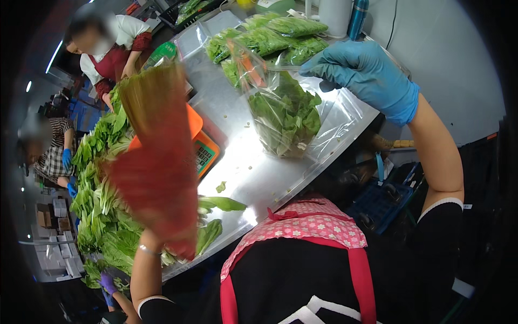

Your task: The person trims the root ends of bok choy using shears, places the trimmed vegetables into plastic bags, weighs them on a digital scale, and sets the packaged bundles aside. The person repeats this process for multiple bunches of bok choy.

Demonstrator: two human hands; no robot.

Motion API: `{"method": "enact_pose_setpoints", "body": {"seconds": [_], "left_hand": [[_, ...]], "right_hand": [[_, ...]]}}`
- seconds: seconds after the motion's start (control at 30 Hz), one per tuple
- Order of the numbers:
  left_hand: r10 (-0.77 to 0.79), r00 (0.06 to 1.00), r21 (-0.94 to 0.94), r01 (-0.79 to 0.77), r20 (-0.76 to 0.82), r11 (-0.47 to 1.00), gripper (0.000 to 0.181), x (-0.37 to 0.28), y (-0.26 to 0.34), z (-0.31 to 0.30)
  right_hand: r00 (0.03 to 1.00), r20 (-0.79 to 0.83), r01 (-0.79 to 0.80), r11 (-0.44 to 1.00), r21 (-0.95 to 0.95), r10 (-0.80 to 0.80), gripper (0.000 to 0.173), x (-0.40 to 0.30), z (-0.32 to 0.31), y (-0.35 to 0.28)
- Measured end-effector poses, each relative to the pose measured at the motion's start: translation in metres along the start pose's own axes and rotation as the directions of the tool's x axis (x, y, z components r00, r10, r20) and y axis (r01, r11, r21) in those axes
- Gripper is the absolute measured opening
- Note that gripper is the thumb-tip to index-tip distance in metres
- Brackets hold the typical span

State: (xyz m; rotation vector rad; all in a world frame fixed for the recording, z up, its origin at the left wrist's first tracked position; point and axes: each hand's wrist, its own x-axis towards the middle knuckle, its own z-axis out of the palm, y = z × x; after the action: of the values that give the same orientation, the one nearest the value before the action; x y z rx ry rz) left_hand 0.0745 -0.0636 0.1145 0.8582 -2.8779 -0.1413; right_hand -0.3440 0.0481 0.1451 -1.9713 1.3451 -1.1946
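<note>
My right hand (362,77), in a blue glove, grips the top edge of a clear plastic bag (283,117) holding loose green leaves, its bottom over the metal table (230,154). A strip of orange shows by the bag's upper left. On the left, my left hand (156,186) is a red, motion-blurred shape, apparently a glove, with a yellow-green blur (147,97) beyond it; whether it holds something cannot be told. Behind it sits an orange scale (208,150) with a keypad, partly hidden. Two leafy stalks (222,203) lie near the table's front edge.
Loose leafy greens (91,194) are heaped along the left. Bagged greens (267,38) lie at the back, beside a white cylindrical container (335,18) and a blue bottle (358,20). Several other people work on the left. A blue crate (380,202) stands below the table, right.
</note>
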Motion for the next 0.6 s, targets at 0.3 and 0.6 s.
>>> {"method": "enact_pose_setpoints", "body": {"seconds": [0.3, 0.6], "left_hand": [[0.357, 0.902, -0.191, -0.405, -0.243, 0.894, 0.072, 0.097, 0.046, -0.03], [0.246, 0.966, 0.09, -0.239, -0.079, 0.967, 0.008, 0.178, 0.036, -0.018]], "right_hand": [[0.98, 0.194, 0.079, 0.97, -0.23, -0.034, 0.023, 0.024, 0.01, -0.008], [0.923, 0.187, -0.349, 0.936, 0.034, 0.337, 0.011, 0.005, -0.027, 0.017]]}}
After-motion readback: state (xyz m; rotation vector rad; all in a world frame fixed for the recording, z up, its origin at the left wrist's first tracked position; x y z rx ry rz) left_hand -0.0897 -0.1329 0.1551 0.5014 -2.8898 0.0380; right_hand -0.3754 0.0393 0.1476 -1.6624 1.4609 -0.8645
